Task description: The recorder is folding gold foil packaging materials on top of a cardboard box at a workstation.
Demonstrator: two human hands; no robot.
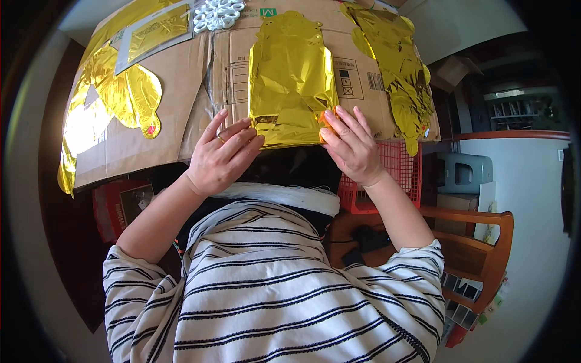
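Gold foil lies on brown cardboard, top middle. Left hand and right hand each have a nearly closed grip on its bottom corners.

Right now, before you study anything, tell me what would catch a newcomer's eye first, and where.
The shiny gold foil piece in the middle of the brown cardboard stands out, with the left hand and right hand at its near edge. More gold foil lies to the right. Below, the black-and-white striped top fills much of the view.
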